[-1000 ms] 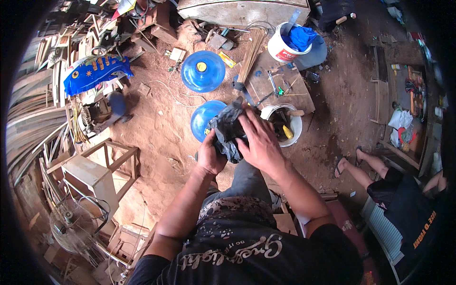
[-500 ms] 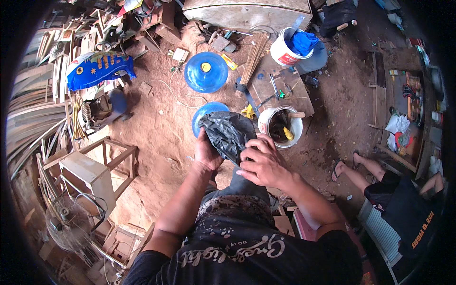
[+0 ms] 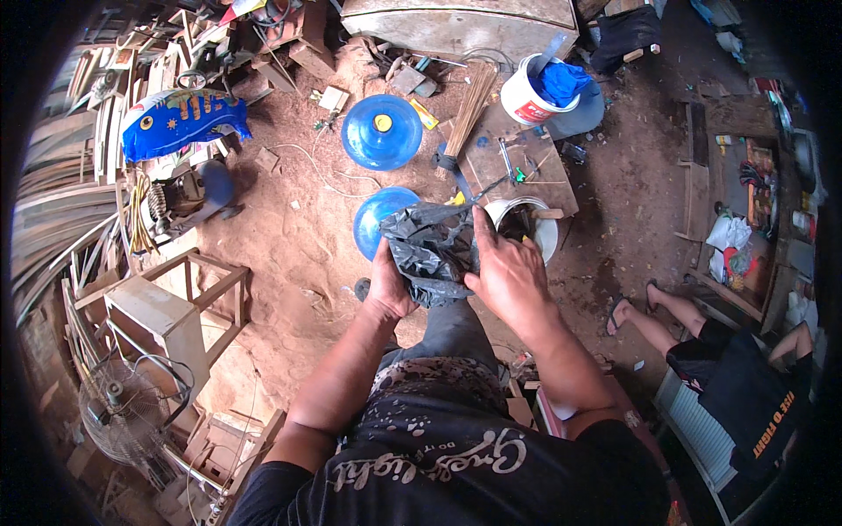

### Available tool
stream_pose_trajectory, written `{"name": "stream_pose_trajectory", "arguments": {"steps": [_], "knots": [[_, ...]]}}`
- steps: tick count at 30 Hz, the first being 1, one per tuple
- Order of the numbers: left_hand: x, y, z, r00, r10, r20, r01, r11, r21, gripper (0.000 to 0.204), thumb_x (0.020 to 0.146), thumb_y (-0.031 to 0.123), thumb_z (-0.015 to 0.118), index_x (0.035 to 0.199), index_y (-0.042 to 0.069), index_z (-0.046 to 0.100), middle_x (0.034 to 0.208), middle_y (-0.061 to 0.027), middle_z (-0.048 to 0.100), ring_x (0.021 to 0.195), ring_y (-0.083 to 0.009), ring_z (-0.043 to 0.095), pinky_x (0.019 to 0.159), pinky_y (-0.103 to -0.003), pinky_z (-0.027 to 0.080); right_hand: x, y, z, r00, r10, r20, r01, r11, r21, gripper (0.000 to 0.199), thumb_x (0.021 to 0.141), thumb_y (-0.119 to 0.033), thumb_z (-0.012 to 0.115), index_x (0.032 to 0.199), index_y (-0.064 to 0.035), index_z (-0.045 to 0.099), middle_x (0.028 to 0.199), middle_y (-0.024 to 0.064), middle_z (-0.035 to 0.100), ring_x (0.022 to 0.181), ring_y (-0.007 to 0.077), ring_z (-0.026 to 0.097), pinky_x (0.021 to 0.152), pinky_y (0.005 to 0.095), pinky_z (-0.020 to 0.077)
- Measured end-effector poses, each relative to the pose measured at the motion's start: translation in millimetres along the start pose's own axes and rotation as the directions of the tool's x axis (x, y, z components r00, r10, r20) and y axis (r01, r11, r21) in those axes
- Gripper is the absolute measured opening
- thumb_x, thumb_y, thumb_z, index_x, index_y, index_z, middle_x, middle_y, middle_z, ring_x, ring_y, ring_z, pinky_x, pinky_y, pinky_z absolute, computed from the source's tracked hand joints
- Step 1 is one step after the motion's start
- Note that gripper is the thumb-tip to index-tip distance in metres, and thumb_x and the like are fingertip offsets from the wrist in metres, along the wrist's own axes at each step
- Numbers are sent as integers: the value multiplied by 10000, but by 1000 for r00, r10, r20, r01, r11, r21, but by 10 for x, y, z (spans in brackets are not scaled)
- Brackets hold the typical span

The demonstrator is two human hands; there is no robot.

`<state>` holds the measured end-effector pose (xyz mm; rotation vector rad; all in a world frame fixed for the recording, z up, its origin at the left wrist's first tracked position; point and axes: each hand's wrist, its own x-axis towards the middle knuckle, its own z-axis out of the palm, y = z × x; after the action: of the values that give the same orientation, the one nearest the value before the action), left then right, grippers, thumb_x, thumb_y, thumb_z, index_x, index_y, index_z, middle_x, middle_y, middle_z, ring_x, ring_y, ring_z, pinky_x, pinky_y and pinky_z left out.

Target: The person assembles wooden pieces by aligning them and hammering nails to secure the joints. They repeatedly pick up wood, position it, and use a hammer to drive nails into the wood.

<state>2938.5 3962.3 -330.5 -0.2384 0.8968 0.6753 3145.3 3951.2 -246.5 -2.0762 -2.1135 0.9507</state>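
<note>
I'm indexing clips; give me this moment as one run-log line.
left hand: holds black plastic bag | right hand: at its right edge | nearby: blue jug, white bucket

Lettering (image 3: pixel 430 465) marks two shirts (image 3: pixel 544 473) (image 3: pixel 745 373) and a bucket (image 3: pixel 519 89).

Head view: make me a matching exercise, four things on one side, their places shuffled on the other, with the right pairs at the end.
Things
1. Black plastic bag
2. Fish-shaped inflatable
3. Wire-caged fan
4. Stick broom

Places
A. Lower left of the picture
B. Between the upper blue water jug and the upper white bucket
C. Between the left hand and the right hand
D. Upper left of the picture

Pairs: 1-C, 2-D, 3-A, 4-B
</note>
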Motion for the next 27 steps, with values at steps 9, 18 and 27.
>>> {"name": "stream_pose_trajectory", "arguments": {"steps": [9, 18, 27], "knots": [[53, -37, -251, 966, -49, 253, 109, 968, -227, 840, 999, 733, 345, 1484, 75, 540, 1443, -186, 610, 1300, -389, 590, 1120, -583, 461, -66, -89, 158, 970, -162, -182, 221, 899, 378, 355, 869, -54, 752, 1185, 1, 598, 1043, 196, 657, 999, 402, 665, 896, 503, 534], [82, -164, -285, 945, -45, 325, 130, 960, -246, 841, 991, 726, 395, 1529, 86, 490, 1488, -182, 584, 1319, -380, 596, 1131, -551, 473, -53, 18, 317, 979, 75, 189, -161, 853, 496, 617, 871, -219, 803, 1326, 44, 480, 1164, 330, 676, 1096, 493, 673, 942, 536, 533], [272, -159, -768, 996, -38, 78, -18, 789, 614, 636, 1051, 529, 495, 1490, 69, 507, 1403, -159, 634, 1250, -315, 640, 1059, -494, 521, -157, 414, 973, 927, 146, 346, -350, 669, 656, 521, 966, -274, 678, 1320, 75, 524, 1173, 351, 667, 1141, 502, 659, 978, 538, 517]]}}
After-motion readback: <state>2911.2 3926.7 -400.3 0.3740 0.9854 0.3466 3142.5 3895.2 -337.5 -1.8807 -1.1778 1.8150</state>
